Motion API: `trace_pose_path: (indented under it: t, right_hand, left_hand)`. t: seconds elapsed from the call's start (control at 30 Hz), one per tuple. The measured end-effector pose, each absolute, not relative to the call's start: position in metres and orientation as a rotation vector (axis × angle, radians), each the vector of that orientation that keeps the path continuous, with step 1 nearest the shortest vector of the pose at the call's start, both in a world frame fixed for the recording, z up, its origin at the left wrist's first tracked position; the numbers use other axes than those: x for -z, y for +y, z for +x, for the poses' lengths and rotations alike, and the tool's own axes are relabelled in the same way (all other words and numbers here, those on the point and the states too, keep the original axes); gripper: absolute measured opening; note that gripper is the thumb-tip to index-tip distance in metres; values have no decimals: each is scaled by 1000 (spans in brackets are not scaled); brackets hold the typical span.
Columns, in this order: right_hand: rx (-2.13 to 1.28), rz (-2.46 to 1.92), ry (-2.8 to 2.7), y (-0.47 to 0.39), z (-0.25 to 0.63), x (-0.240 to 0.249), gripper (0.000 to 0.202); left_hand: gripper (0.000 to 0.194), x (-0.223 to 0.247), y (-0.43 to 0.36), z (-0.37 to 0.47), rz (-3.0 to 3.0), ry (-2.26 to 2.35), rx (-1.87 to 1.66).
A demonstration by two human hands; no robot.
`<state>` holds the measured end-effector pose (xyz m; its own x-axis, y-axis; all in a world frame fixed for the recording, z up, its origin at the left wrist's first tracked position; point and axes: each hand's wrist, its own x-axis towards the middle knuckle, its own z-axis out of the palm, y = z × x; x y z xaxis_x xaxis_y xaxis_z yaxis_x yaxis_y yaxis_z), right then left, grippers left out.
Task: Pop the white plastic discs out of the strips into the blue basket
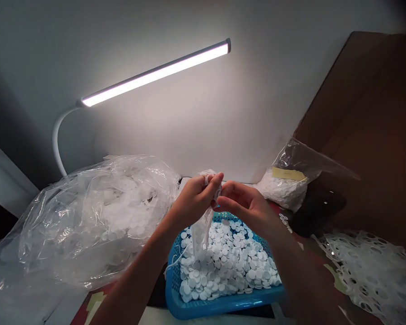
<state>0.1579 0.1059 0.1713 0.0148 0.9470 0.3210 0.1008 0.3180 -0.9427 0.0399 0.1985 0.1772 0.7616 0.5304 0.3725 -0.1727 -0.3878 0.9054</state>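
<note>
Above a blue basket, my left hand is closed around a white strip that hangs down over the basket. My right hand meets it from the right, its fingers curled with the thumb and fingertips close to the strip's upper end; whether they pinch anything is hard to tell. Many small white discs fill the basket. A thin white cord lies over the basket's left rim.
A large clear bag of white pieces is on the left. Back right stands a smaller bag with a yellow label. White perforated sheets lie at the right. A lit lamp hangs above, and brown cardboard stands at the right.
</note>
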Motion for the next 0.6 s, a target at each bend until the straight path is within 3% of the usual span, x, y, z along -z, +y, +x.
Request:
trace_pose_path:
  t: [0.6]
  right_hand:
    - [-827, -1080, -1506, 111, 163, -166, 15]
  left_hand:
    - [43, -177, 197, 37, 1957, 269, -750]
